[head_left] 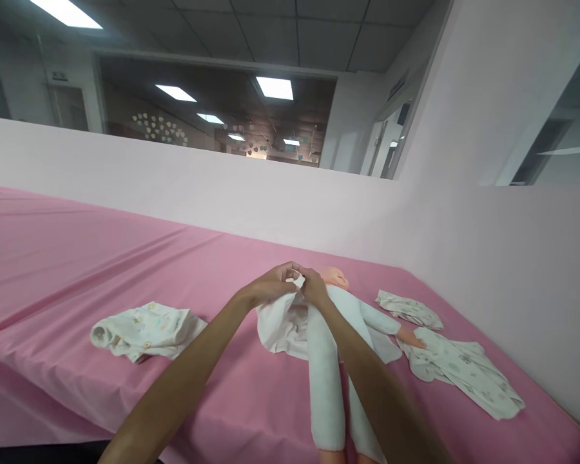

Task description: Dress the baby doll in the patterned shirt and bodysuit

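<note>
Pinching a bunched bit of the white baby garment [294, 335] that spreads below the grip, left hand [273, 284] and right hand [314, 288] meet beside a cloth-bodied doll [347, 305], whose arm [379, 319] right of the grip seems unsleeved, the garment's front apparently unclosed.

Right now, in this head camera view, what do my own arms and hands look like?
Your left forearm and right forearm are bare, with no sleeves, watch or bracelet showing. The left hand and right hand wear no gloves. Any rings are too small to tell.
</note>
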`<state>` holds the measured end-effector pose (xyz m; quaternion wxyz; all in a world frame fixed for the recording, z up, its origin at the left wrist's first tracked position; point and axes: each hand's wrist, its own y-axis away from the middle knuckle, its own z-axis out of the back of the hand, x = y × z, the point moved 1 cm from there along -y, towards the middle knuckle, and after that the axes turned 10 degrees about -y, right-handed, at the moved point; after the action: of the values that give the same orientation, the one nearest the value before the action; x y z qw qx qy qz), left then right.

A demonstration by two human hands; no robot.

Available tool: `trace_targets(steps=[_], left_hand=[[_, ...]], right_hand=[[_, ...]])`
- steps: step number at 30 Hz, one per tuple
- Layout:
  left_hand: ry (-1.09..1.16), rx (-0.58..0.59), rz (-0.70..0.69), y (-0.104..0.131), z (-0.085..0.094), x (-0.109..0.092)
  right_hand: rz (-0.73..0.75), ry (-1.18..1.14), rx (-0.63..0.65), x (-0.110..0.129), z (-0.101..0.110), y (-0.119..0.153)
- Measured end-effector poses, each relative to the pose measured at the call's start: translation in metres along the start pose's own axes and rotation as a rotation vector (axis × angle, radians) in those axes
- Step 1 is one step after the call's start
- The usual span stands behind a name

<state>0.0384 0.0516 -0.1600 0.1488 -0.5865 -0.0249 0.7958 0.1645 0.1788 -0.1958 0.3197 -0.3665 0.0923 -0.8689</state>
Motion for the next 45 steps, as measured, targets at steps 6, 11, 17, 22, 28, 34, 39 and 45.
trace_targets(steps=[6, 11, 17, 22, 28, 34, 39, 45], left_hand=[[0.006, 0.092, 0.010, 0.011, -0.005, 0.006], [-0.145, 0.036, 0.119, 0.007, -0.002, 0.030], [-0.277, 0.020, 0.218, 0.001, -0.005, 0.052], [-0.337, -0.072, 0.209, 0.002, -0.009, 0.058], [-0.550, -0.330, 0.095, -0.010, -0.026, 0.043], [-1.003, -0.218, -0.249, -0.095, -0.087, 0.018], [-1.209, 0.234, -0.313, -0.159, -0.158, 0.015], [-1.300, 0.339, -0.211, -0.183, -0.199, 0.021]], right_hand=[[-0.127, 0.135, -0.110, -0.010, 0.022, 0.003], [-0.116, 0.225, -0.001, -0.010, 0.017, 0.006], [-0.061, 0.311, 0.088, -0.001, 0.006, 0.015], [0.004, 0.253, 0.051, -0.007, 0.024, 0.051], [-0.206, 0.238, -0.113, -0.077, 0.099, 0.138], [-0.382, 0.238, -0.019, -0.139, 0.119, 0.200], [-0.421, 0.176, -0.098, -0.156, 0.099, 0.188], [-0.442, 0.032, -0.251, -0.172, 0.091, 0.151]])
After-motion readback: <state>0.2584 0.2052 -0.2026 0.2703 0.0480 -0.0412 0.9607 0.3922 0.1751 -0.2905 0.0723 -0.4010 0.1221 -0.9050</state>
